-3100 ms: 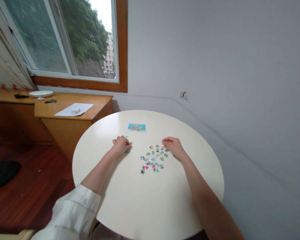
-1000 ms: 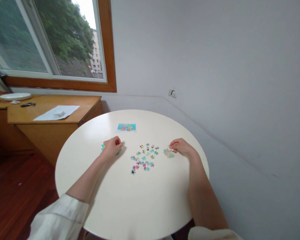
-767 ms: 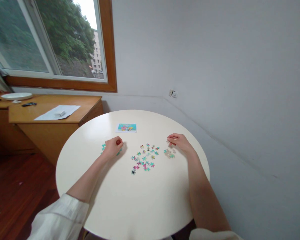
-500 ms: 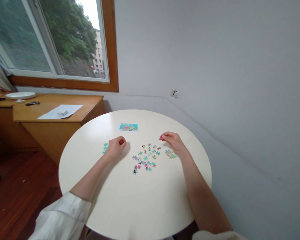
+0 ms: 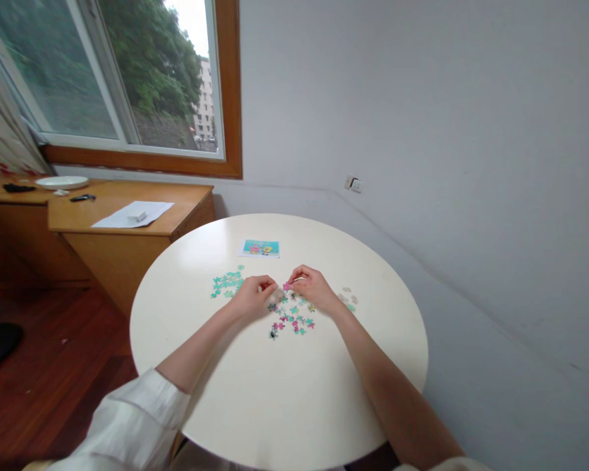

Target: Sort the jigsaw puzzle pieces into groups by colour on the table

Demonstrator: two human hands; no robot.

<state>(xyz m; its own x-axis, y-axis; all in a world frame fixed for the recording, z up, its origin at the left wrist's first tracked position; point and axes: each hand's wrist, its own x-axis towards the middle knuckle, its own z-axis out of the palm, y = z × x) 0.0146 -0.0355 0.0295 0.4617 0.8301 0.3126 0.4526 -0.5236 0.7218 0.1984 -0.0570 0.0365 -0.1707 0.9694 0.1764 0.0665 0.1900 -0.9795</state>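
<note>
Between the thumb and fingers of my right hand (image 5: 313, 288) is a pink jigsaw puzzle piece (image 5: 287, 286), above the far edge of the middle pile. My left hand (image 5: 255, 293) faces it from the left, fingertips pinched together; whether they hold anything I cannot make out. Just below both hands lies a loose pile of mixed pink, yellow and teal puzzle pieces (image 5: 292, 318), partly hidden by them. Left of my left hand spreads a group of teal pieces (image 5: 227, 282). Several pale and greenish pieces (image 5: 348, 299) lie right of my right wrist.
A picture card (image 5: 260, 248) with cartoon figures lies toward the back of the round white table (image 5: 275, 392). Left of the table stands a wooden desk (image 5: 118, 242) bearing paper (image 5: 122, 216) and a white plate (image 5: 62, 182). The wall (image 5: 446, 196) rises behind and to the right.
My right hand has moved left with the pink piece to above the middle pile. My left hand has moved right, off the teal pieces, toward it. The view has turned slightly left.
</note>
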